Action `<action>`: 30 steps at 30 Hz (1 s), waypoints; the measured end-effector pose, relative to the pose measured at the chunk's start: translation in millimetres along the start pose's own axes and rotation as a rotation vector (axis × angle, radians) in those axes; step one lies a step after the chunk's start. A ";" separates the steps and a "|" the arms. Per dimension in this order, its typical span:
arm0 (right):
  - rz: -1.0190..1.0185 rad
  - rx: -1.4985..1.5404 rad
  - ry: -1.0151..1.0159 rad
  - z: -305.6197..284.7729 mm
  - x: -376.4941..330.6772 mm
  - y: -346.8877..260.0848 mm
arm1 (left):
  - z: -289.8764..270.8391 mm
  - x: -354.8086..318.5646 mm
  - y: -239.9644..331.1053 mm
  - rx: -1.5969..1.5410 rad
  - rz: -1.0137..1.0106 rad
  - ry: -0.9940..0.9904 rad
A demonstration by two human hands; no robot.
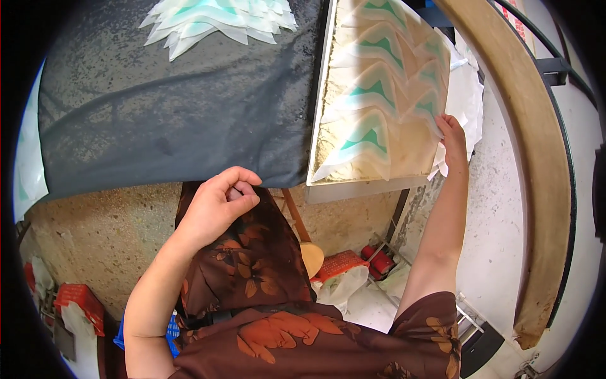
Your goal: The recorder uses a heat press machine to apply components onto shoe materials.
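Observation:
My right hand point(453, 139) reaches to the right edge of a pale, lit board point(410, 156). Its thumb and finger pinch the tip of a translucent white piece with a green centre point(429, 106). More V-shaped white-and-green pieces point(371, 140) lie overlapping in two columns on this board. Near the front edge of the dark cloth point(170, 132), my left hand point(221, 205) hovers over my lap with its fingers curled in. Nothing shows in it, and its thumb and forefinger tips are slightly apart.
A stack of similar white-and-green pieces point(221, 19) sits at the back of the cloth. White sheets point(470, 101) hang beyond the board's right side. A curved wooden beam point(536, 158) stands at the right. Red baskets point(338, 265) and bags are on the floor.

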State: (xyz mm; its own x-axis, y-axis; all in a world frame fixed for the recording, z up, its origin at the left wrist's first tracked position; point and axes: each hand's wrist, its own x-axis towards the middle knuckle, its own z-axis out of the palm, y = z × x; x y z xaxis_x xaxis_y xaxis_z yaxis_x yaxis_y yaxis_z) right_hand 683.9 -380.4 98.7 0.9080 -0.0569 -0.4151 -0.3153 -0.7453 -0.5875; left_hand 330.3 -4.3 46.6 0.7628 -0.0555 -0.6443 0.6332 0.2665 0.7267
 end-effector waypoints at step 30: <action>-0.553 -0.309 -0.195 385.2 -17.0 -276.9 | -165.0 27.7 24.3 -0.455 0.063 0.264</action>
State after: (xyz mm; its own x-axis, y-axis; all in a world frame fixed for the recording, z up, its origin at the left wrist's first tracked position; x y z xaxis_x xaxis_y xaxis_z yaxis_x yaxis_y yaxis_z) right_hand 649.4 82.8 0.8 0.8373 0.4889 -0.2448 0.3034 -0.7879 -0.5359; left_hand 345.2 159.4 7.1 0.7013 0.2026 -0.6835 0.4213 0.6557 0.6266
